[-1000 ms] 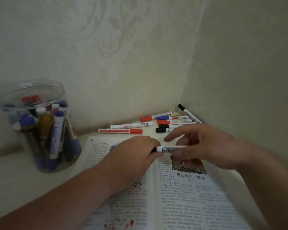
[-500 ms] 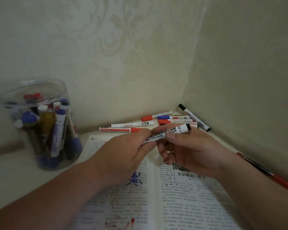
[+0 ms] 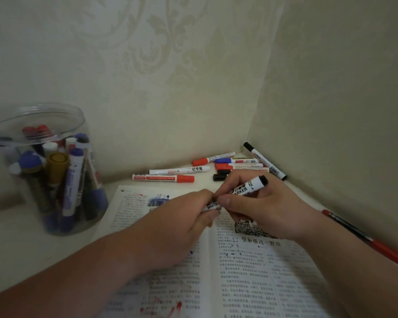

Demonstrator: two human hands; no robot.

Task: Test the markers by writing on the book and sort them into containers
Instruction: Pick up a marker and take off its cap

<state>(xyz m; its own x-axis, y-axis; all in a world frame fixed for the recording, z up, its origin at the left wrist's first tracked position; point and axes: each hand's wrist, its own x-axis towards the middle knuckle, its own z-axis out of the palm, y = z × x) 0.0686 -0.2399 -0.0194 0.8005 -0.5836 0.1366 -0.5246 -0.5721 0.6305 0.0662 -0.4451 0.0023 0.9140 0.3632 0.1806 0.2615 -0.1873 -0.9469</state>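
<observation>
At the far left a clear plastic jar [image 3: 55,106] stands on the pale bench [image 3: 21,237], packed with upright markers, among them a blue-capped marker [image 3: 71,184] and a gold-capped one [image 3: 56,161]

Just right of the jar lies the open book [image 3: 251,271], its printed pages spotted with red ink [image 3: 168,308] near the bottom edge

The left hand [image 3: 177,226] hovers over the book's left page, its fingers curled round the lower left end of a whiteboard marker [image 3: 246,189]; that end is hidden inside the grip. The marker sits above the book's centre fold, tilted so its black end points up and to the right. The right hand [image 3: 267,207] pinches the white barrel between thumb and fingers, touching the left hand's fingertips

Behind the book, on the bench near the back wall, loose markers lie scattered: a long red-capped marker [image 3: 163,178], a white marker with Chinese print [image 3: 179,171] just behind it, then a cluster with a blue-capped marker [image 3: 237,161] and a black cap [image 3: 220,175]. A black-capped marker [image 3: 264,160] lies along the right wall

At the far right a red pen [image 3: 365,237] lies beside the book, close to that wall
</observation>
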